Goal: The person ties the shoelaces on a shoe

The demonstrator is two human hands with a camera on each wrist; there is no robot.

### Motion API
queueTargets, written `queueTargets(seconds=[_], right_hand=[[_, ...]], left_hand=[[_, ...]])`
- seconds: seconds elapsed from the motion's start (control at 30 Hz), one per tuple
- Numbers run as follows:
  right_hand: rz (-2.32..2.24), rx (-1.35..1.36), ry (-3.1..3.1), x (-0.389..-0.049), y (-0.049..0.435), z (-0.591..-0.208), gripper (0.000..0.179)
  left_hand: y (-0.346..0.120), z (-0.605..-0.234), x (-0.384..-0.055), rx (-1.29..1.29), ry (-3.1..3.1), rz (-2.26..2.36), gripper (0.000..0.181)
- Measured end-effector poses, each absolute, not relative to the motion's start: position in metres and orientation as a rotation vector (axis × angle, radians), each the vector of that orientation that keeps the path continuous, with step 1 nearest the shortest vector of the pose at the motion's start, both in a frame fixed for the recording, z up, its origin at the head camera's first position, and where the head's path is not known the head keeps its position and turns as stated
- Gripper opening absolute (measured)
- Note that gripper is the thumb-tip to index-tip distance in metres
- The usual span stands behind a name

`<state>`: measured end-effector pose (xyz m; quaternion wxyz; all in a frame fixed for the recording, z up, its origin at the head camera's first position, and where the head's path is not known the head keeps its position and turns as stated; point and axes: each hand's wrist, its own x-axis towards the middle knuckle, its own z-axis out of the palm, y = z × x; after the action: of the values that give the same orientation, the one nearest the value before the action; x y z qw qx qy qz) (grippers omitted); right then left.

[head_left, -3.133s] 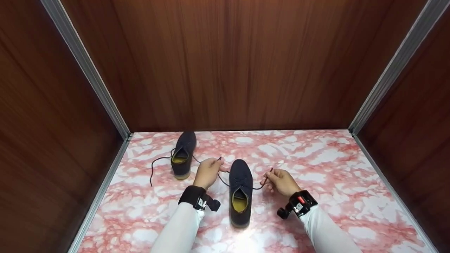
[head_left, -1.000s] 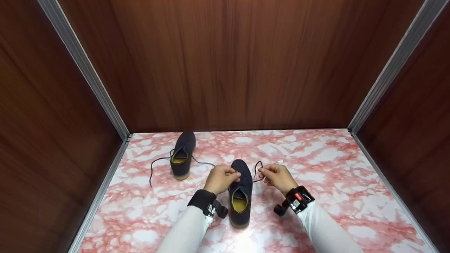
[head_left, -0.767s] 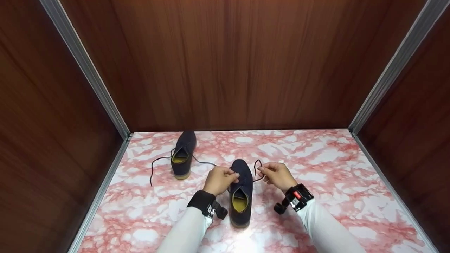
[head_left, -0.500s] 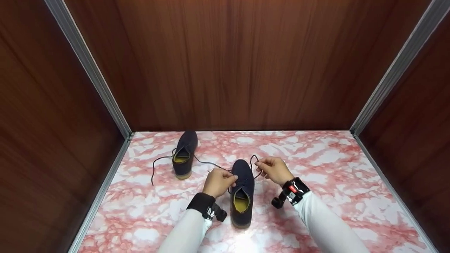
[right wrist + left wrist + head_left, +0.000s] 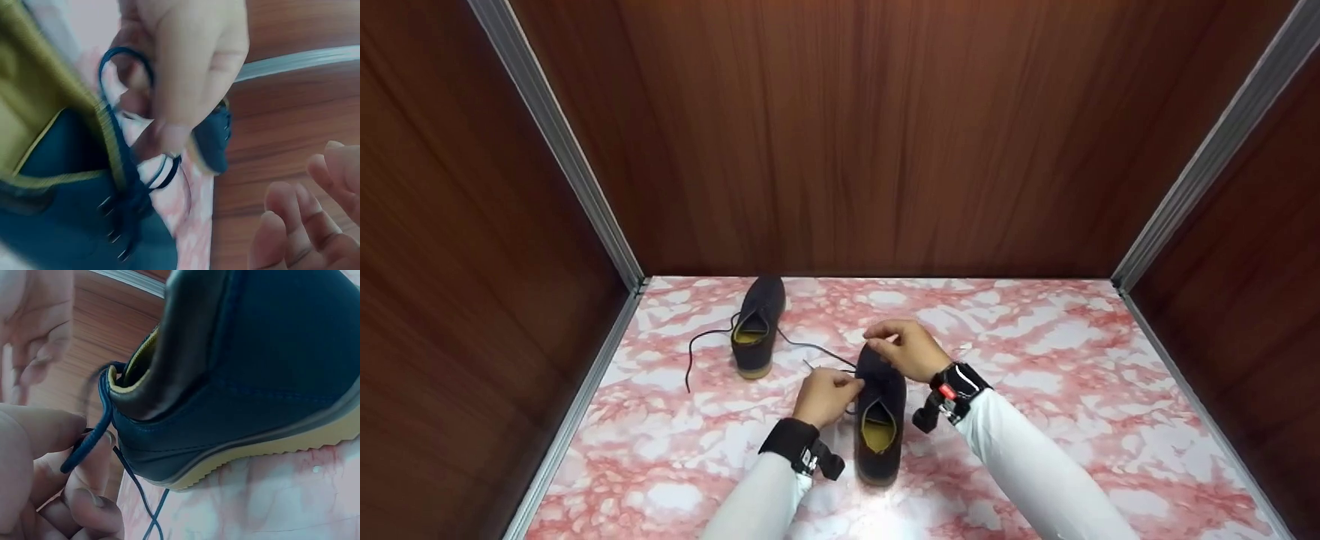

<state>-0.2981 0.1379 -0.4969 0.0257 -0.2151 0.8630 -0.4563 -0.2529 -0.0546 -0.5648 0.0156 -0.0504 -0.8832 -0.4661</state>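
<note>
A dark navy lace-up shoe (image 5: pixel 880 465) with a yellow lining stands upright, toe pointing away. At its left side my left hand (image 5: pixel 823 397) pinches a looped shoelace (image 5: pixel 91 449) between thumb and fingers. The loop rises beside the shoe's opening in the left wrist view. Above the toe hovers my right hand (image 5: pixel 911 354). Its fingers are spread in the right wrist view, with no lace visible between them. The right hand hides part of the toe in the head view.
Farther back on the left stands a matching shoe (image 5: pixel 753 356), its loose lace (image 5: pixel 697 339) trailing leftward. Another lace strand (image 5: pixel 814 346) runs between the two shoes. Wood-grain panels (image 5: pixel 877 150) with metal edge strips enclose the pink-and-white marbled surface (image 5: pixel 1057 360).
My right hand held a lace loop right of the shoe, then moved left and forward over the toe; the lace no longer shows in it. My left hand moved from beside the shoe to its lacing.
</note>
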Motion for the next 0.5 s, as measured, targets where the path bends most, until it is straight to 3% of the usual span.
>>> queueTargets(seconds=[0.27,0.5], right_hand=[[-1.318,-0.628,2.743,-0.286,0.173,-0.518,0.012],[-1.197,-0.838,2.592,-0.271,0.169,-0.528,0.012]], left_hand=[[-0.058,-0.564,-0.254,-0.058,-2.747,-1.534,0.021],[-0.061,-0.569,-0.261,-0.042,-2.720,-1.611,0.024]])
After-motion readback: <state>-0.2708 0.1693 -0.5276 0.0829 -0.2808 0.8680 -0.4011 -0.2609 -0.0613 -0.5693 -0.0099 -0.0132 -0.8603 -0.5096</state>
